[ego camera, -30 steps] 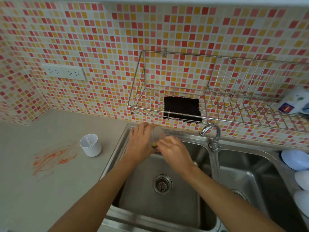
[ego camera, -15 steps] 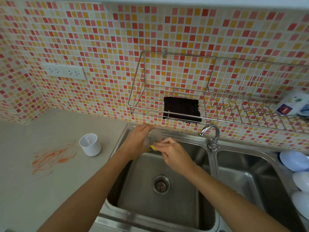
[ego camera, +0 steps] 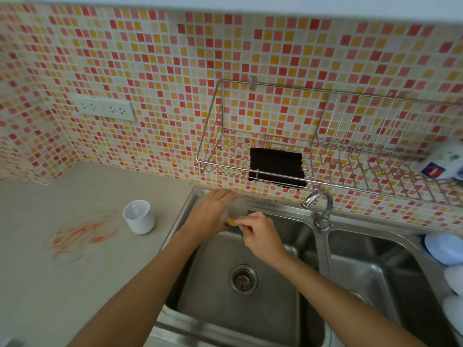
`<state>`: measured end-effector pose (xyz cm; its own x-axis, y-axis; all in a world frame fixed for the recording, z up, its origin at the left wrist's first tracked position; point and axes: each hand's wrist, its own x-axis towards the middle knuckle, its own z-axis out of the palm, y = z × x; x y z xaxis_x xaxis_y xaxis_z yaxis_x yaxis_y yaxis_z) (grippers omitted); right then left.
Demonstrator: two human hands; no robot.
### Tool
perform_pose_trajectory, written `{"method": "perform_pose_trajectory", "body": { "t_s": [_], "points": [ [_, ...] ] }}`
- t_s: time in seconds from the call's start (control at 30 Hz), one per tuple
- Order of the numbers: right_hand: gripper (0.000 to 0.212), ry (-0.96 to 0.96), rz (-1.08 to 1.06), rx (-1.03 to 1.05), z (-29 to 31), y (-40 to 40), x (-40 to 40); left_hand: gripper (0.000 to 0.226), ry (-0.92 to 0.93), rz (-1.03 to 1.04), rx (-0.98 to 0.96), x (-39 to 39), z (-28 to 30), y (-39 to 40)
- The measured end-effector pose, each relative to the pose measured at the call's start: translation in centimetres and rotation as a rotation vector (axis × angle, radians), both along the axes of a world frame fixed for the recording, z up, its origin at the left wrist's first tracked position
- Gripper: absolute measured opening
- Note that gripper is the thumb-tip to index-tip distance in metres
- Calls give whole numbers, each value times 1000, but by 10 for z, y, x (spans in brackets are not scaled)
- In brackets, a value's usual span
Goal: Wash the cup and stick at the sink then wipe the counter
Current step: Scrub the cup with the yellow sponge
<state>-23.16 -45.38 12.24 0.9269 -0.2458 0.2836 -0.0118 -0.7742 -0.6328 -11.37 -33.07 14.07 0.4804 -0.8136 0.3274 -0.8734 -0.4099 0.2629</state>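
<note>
Both hands have drifted a little toward the back left corner of the sink since a second ago, and the clear cup has turned in the grip. Nearest, the left basin of the steel sink (ego camera: 263,319) shows its round drain (ego camera: 243,278). Above it, the right hand (ego camera: 260,236) curls its fingers round a yellow sponge (ego camera: 231,222) and presses it against the clear cup (ego camera: 239,207). The left hand (ego camera: 213,214) wraps round that cup, holding it over the basin's back edge. Off to the left, on the grey counter (ego camera: 75,284), an orange smear (ego camera: 82,237) lies just beside a white cup (ego camera: 139,216) with something small inside, perhaps the stick. Farther back, the tap (ego camera: 319,204) stands between the basins, under a wire rack (ego camera: 325,156) holding a dark cloth (ego camera: 276,169).
</note>
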Motion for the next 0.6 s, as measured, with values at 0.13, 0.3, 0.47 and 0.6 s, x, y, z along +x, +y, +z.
{"method": "perform_pose_trajectory", "body": {
  "t_s": [0.13, 0.3, 0.47, 0.6],
  "points": [
    [33, -5, 159, -587, 11, -28, 9, 65, -11, -25, 12, -1, -2, -6],
    [36, -27, 136, -524, 2, -22, 7, 68, 22, -43, -7, 4, -2, -2],
    [36, 49, 188, -306, -6, -12, -5, 71, 156, -51, -29, 6, -8, 8],
    [19, -62, 109, -494, -7, -13, -4, 80, 300, -37, -82, 1, -2, 6]
  ]
}}
